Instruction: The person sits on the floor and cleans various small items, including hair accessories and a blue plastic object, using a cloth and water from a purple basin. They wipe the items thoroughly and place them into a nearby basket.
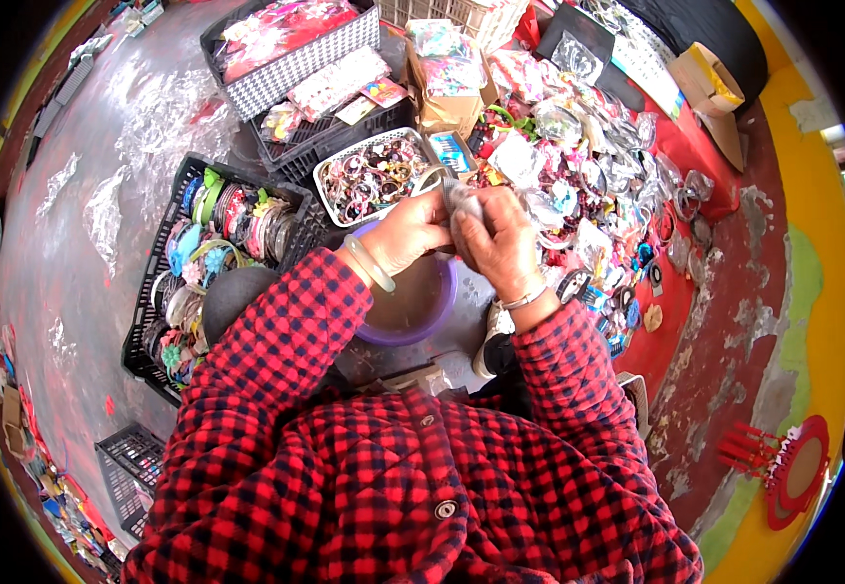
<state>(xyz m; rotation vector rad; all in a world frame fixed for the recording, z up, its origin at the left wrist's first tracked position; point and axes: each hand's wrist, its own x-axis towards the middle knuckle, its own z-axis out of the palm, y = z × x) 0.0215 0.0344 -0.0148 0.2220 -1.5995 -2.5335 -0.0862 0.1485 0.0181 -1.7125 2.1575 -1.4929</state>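
My left hand (409,232) and my right hand (502,245) meet in front of me, fingers closed. A crumpled grey cloth (457,200) is bunched in my right hand, its upper end between the two hands. From my left fingers a pale curved band (430,177), which looks like a headband, sticks up; the cloth hides part of it. Below the hands stands a purple basin (452,292) with murky brownish liquid in it. Just beyond my left hand, a white basket (321,181) holds many headbands and hair ornaments.
A black crate (140,321) of headbands stands at left, a dark rounded object (233,300) against it. Stacked crates (296,63) and an open cardboard box (451,109) rise at the back. Bagged accessories (578,185) pile up on a red cloth (670,311) at right.
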